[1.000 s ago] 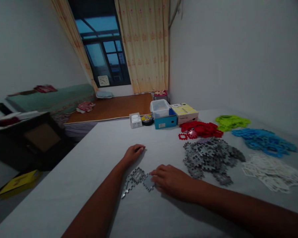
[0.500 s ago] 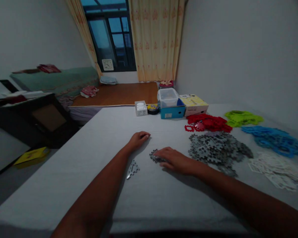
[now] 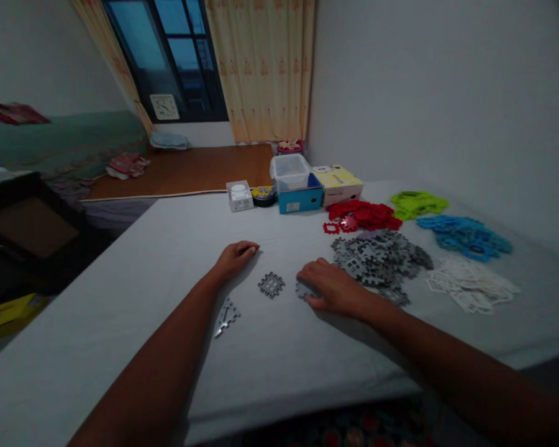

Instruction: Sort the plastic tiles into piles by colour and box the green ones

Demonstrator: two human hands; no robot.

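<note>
My left hand (image 3: 235, 259) rests on the white-covered table (image 3: 135, 298) with its fingers curled in, and nothing shows in it. My right hand (image 3: 328, 285) is bent over a grey toothed building piece (image 3: 304, 289), fingers and thumb at its edges; part of the piece is hidden under the palm. Between the hands lies a square grey piece (image 3: 271, 285) with window-like openings. Beside my left forearm is a triangular grey piece (image 3: 227, 315). Just past my right hand spreads a heap of grey pieces (image 3: 382, 257).
Red pieces (image 3: 366, 215), lime-green pieces (image 3: 418, 203), blue pieces (image 3: 466, 236) and white pieces (image 3: 472, 285) lie heaped on the right. At the back stand a small white box (image 3: 240, 196), a round black-and-yellow tin (image 3: 263, 197), a blue box (image 3: 299, 200) bearing a clear container, and a yellow box (image 3: 338, 184).
My right hand has moved right, away from the square grey piece, which now lies uncovered, and has another grey piece under its fingers. The camera view has turned right and slightly down.
</note>
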